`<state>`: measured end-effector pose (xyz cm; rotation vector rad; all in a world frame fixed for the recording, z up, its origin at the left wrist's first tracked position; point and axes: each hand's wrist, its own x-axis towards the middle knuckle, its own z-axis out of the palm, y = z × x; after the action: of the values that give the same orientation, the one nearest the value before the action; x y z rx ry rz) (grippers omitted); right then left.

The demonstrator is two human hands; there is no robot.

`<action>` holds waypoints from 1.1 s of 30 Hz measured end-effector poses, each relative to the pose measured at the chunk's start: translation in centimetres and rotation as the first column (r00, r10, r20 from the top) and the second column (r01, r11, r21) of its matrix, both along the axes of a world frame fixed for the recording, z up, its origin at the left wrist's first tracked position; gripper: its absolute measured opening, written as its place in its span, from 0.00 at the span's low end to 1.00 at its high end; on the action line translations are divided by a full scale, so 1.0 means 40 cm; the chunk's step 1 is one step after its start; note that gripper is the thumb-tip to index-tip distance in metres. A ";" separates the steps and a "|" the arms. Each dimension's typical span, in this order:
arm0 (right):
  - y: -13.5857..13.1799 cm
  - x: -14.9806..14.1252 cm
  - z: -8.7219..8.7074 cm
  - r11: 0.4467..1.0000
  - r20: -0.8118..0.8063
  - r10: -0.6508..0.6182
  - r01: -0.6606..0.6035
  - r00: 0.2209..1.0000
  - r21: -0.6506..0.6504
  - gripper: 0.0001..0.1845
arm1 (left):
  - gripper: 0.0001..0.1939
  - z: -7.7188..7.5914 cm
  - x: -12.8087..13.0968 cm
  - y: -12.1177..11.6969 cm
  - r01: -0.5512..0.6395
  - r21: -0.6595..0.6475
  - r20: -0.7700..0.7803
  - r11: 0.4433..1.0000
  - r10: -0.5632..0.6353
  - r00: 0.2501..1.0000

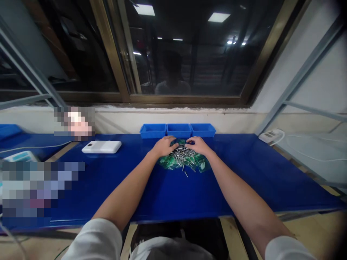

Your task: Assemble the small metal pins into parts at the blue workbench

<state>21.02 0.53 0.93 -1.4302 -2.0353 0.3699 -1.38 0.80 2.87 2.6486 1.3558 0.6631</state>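
A heap of metal screws or nails (pixel 184 154), too small to tell which, lies in the middle of the blue table. Green printed plastic bags (pixel 168 162) are spread under and around the heap. My left hand (pixel 164 146) rests at the heap's left side, fingers stretched over its edge. On the opposite side my right hand (pixel 199 145) reaches in with fingers apart, thumb close to the metal pieces. Neither hand visibly grips anything. One loose piece (pixel 186 174) lies in front of the pile.
Three blue bins (pixel 179 131) stand in a row behind the heap, against the wall. To the left lies a white power bank-like device (pixel 101 147). A white power strip (pixel 268 135) sits at the back right. Grey metal posts (pixel 300 72) rise at both sides.
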 end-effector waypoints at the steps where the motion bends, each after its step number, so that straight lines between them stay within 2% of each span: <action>1: -0.003 -0.009 -0.002 1.000 0.009 0.008 -0.008 1.000 0.005 0.13 | 0.26 -0.014 -0.002 -0.005 -0.011 -0.012 -0.012 1.000 0.011 1.000; 5: -0.015 -0.026 -0.009 0.999 0.028 0.027 -0.028 0.999 0.040 0.11 | 0.27 -0.043 -0.017 -0.016 0.035 -0.051 -0.008 0.998 -0.035 0.999; 14: -0.040 -0.037 -0.011 0.988 0.093 0.047 -0.059 0.995 0.140 0.16 | 0.24 -0.057 -0.015 -0.018 0.028 -0.042 0.036 0.999 -0.027 0.999; 23: -0.038 -0.034 -0.007 0.991 0.048 0.067 -0.072 0.997 0.116 0.11 | 0.19 -0.063 -0.018 -0.011 0.029 -0.115 0.174 0.993 -0.008 0.985; 30: -0.038 -0.028 -0.006 0.991 0.026 0.031 -0.034 0.999 0.133 0.16 | 0.15 -0.056 -0.013 -0.009 -0.008 -0.118 0.216 0.993 0.033 0.976; 33: -0.046 -0.026 -0.001 0.993 0.069 0.042 -0.049 0.997 0.106 0.17 | 0.14 -0.059 -0.011 -0.008 -0.035 -0.123 0.228 0.992 0.063 0.972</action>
<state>19.97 -1.31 0.87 -1.3492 -2.1111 0.2297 -1.84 0.49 0.50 2.3675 1.3525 0.8397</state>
